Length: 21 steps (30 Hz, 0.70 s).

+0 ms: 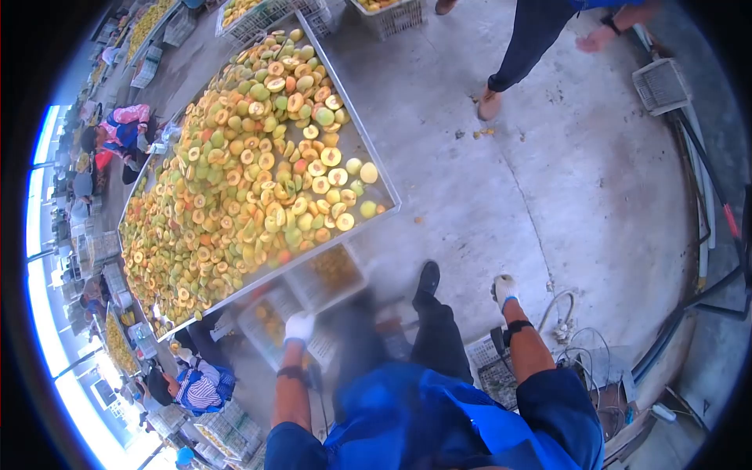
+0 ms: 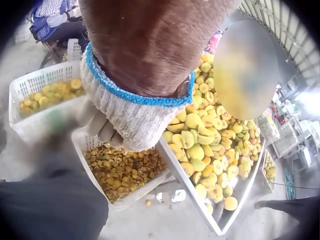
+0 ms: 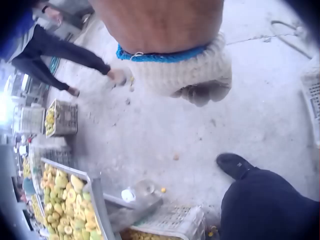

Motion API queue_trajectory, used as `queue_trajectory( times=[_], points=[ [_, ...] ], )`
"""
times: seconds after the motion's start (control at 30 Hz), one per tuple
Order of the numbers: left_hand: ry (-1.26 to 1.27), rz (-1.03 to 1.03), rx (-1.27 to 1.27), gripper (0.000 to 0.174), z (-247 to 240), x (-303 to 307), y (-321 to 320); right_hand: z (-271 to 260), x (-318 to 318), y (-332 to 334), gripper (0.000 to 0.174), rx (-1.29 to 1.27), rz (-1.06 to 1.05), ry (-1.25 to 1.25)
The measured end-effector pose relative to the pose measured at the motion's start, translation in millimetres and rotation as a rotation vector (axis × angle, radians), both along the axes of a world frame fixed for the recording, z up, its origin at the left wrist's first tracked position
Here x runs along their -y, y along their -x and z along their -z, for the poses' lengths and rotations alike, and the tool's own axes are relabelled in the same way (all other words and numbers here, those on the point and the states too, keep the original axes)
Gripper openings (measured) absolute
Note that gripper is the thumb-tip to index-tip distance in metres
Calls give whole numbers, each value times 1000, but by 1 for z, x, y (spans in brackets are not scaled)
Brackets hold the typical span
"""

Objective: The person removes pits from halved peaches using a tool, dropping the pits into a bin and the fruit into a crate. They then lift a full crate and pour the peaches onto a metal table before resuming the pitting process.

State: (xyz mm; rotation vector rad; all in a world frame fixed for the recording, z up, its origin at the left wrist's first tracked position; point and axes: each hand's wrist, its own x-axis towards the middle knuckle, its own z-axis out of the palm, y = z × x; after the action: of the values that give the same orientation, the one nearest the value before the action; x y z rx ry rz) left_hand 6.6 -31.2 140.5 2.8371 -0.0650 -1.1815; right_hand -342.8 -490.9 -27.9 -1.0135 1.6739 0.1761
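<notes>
My left hand, in a white knit glove, hangs beside the two crates under the table edge and overlaps them in the head view. In the left wrist view its fingers curl loosely, with nothing seen in them. Below are a white crate of yellow fruit and another crate of small brownish pieces. My right hand, gloved the same way, hangs over the concrete floor, its fingers loosely bent and holding nothing. A metal-rimmed table carries a big heap of halved yellow-green stone fruit.
Another person walks across the floor at the upper right. Several workers sit along the left, one in a striped top. Crates, a hose and pipes lie around the right side. Bits of fruit are scattered on the floor.
</notes>
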Motion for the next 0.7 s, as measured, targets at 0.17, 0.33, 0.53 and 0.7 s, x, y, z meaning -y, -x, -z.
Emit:
queue_trajectory(
  times=[0.17, 0.33, 0.53, 0.7],
  points=[
    [175, 170, -19, 43, -17, 113, -19, -42, 11, 29, 17, 46, -25, -25],
    [370, 181, -38, 43, 7, 170, -24, -85, 32, -5, 20, 7, -311, -64],
    [402, -34, -96, 43, 34, 172, -44, -144, 83, -71, 22, 82, -370, -114],
    [315, -398, 22, 44, 164, 81, -29, -153, 138, -63, 22, -5, -422, -143]
  ],
)
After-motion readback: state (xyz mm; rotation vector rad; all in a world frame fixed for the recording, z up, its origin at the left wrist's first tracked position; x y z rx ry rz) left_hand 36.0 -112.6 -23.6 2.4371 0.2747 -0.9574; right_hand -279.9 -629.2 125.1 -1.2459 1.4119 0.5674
